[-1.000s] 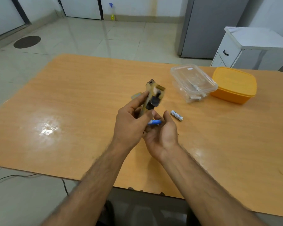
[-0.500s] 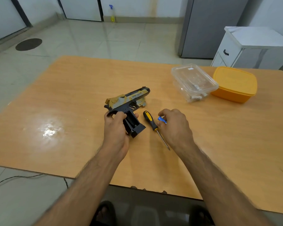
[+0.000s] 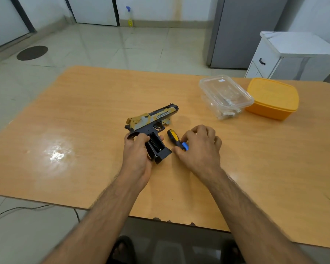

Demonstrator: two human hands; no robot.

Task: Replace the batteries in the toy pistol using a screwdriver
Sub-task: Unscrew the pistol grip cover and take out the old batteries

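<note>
The left hand [image 3: 136, 149] grips the toy pistol [image 3: 151, 128] flat on the bench [image 3: 84, 121], open battery slot up, while the right hand [image 3: 198, 147] pinches a blue battery [image 3: 185, 146] beside the screwdriver [image 3: 173, 136], probably for loading.

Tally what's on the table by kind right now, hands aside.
Toy pistol, grip held by the left hand: 1
Screwdriver: 1
Battery, blue, pinched in the right hand's fingers: 1
Plastic containers: 2, one clear container, one orange container
Total: 5
</note>
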